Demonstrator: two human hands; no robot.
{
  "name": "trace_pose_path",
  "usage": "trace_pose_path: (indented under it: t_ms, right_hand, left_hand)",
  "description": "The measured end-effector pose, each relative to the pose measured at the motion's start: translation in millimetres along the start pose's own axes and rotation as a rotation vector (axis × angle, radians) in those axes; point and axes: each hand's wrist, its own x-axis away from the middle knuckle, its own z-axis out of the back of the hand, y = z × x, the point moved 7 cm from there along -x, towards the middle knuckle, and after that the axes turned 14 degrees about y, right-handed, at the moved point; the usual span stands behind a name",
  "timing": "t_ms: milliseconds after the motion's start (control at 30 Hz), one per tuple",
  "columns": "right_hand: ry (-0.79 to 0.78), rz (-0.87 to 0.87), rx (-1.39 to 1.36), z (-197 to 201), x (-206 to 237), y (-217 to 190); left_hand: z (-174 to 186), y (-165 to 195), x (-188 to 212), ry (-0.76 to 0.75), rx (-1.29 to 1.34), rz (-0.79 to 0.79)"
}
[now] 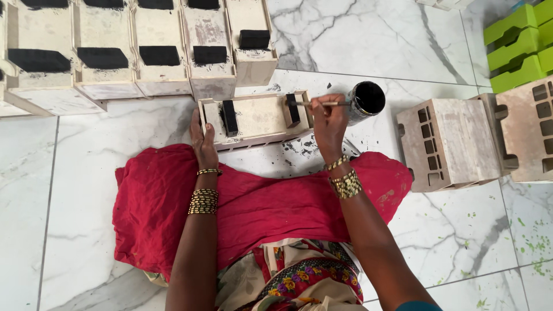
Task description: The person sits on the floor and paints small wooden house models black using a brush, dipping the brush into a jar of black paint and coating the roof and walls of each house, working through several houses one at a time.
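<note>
A pale wooden box piece [256, 118] with two black-painted slots lies on the marble floor in front of my red-draped knees. My left hand [203, 140] rests flat against its left end and holds it steady. My right hand [329, 118] grips a thin paintbrush [325, 104], whose tip reaches toward a round tin of black paint [367, 99] just right of the box. Black splatter marks the floor below the box.
A row of similar pale pieces [132, 52] with black rectangles stands along the top left. Unpainted pieces with cut-out holes [446, 144] lie at the right, and green painted ones [518, 43] sit at the top right.
</note>
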Motion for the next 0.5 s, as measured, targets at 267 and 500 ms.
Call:
trace_pose_path:
  t_ms: [267,500]
  right_hand:
    - [0.017,0.041,-0.027,52.0,31.3,-25.0]
    - [0.008,-0.031,-0.082,24.0,22.7,-19.8]
  left_hand:
    - [1.7,-9.6,-0.7,0.02,0.03,0.015]
    - [-0.8,-6.4,-1.6,-0.004,0.042,0.013]
